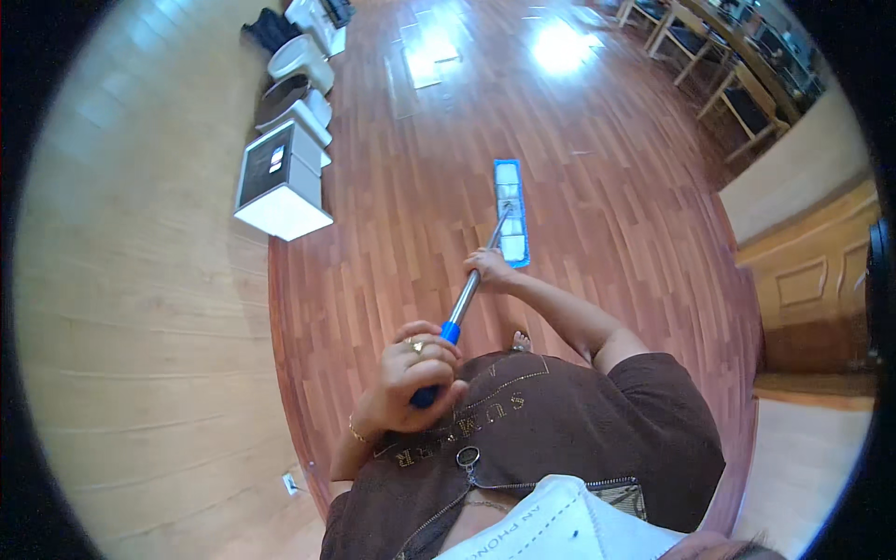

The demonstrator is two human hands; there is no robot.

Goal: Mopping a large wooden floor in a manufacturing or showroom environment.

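A flat mop with a long metal handle point(462, 301) slants away from my body. Its flat head point(509, 224), white with a blue fringe, lies on the wooden floor ahead. My left hand point(415, 378), with a ring on one finger, is closed around the blue grip at the top end of the handle. Farther down, my right hand point(490, 271) wraps round the metal part of the handle, my right arm stretched forward. One bare foot point(522, 342) shows just past my brown shirt.
Along the left wall stand a white cabinet with a dark top point(280, 177) and several white seats or basins point(301, 63). Wooden chairs point(747, 103) and a long table are at the far right. A wooden door point(807, 280) is on the right. Light glares off the far floor point(560, 49).
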